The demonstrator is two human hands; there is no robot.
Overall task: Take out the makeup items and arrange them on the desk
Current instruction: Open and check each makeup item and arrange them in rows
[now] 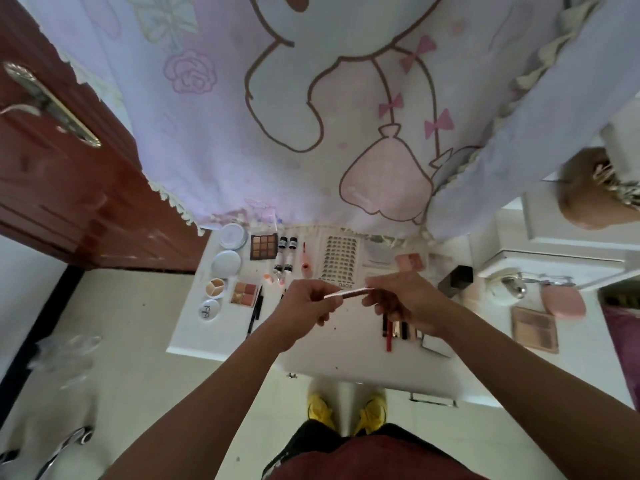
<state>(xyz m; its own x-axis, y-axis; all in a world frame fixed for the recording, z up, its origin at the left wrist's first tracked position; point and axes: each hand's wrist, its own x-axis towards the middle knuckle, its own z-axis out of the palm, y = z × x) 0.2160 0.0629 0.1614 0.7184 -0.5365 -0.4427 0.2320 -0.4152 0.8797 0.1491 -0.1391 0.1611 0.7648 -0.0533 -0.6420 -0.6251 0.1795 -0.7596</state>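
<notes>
Above the middle of the white desk (pixel 346 351) both hands hold a slim rose-gold makeup pencil (pixel 349 292) level. My left hand (pixel 304 303) pinches its left end and my right hand (pixel 401 299) grips its right end. Laid out on the desk's left are round compacts (pixel 225 263), a brown eyeshadow palette (pixel 264 246), a blush palette (pixel 244 293), small bottles (pixel 288 243) and black pencils (pixel 256 311). A lash sheet (pixel 340 259) lies behind the hands. Red and gold tubes (pixel 394 329) lie under my right hand.
A lilac cartoon-print curtain (pixel 311 116) hangs behind the desk. A wooden door (pixel 52 168) stands at the left. On the right lie a pink case (pixel 564 301), a brown palette (pixel 535 329) and a dark box (pixel 457 280). My yellow shoes (pixel 346 410) show below the desk's edge.
</notes>
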